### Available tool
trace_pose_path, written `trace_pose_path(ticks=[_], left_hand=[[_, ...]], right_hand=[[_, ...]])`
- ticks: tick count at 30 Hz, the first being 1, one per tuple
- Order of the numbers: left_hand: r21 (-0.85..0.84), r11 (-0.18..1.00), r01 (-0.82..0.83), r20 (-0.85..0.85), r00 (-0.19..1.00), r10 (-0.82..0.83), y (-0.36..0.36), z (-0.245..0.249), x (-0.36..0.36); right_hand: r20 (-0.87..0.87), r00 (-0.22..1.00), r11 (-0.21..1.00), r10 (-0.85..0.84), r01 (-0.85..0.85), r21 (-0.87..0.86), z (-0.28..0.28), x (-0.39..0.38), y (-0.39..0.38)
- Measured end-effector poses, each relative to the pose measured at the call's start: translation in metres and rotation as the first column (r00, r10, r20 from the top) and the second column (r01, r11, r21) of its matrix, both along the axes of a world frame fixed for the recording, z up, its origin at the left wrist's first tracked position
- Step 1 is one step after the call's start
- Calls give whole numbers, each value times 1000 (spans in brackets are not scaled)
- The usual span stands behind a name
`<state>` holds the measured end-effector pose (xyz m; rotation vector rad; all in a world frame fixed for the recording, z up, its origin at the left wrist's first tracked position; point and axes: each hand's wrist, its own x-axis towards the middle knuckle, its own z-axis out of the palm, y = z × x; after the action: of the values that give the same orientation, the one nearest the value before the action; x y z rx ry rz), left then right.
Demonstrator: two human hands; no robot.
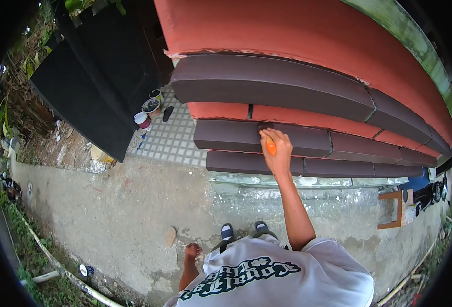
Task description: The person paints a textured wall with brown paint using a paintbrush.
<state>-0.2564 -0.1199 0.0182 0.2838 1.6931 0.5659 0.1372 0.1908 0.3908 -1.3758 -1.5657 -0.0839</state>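
My right hand [278,152] is closed around the orange handle of a paintbrush [271,146]. The brush's dark bristle end [265,126] touches the upper edge of a dark purple-brown ledge [226,134] on the wall, with red wall just above it. My right arm reaches straight out. Low beside my body hangs my left hand [193,250], its fingers loosely bent and apart, with nothing visible in them. Another dark ledge [256,77] runs above the brush, and a lower one [256,162] below it.
Several paint cans [151,107] stand on the tiled step [167,134] at left, beside a dark open door [93,97]. A sandal [171,236] lies on the concrete [108,204]. To the right are a wooden frame [389,210] and a motorcycle [435,193]. A pole [57,263] edges the plants.
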Motion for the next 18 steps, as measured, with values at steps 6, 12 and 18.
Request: trace_pose_path(ticks=[6,12,18], left_hand=[[-16,1000,12,22,1000,-12,-5,-9,-39],[-23,999,-25,29,999,26,-17,-18,-65],[-34,999,-12,52,999,14,-6,-33,-64]], right_hand=[[-1,999,999,43,-43,-17,2,-79,16],[-2,989,988,145,-145,-48,1,-136,31],[-457,841,883,290,-419,-212,24,-157,41]])
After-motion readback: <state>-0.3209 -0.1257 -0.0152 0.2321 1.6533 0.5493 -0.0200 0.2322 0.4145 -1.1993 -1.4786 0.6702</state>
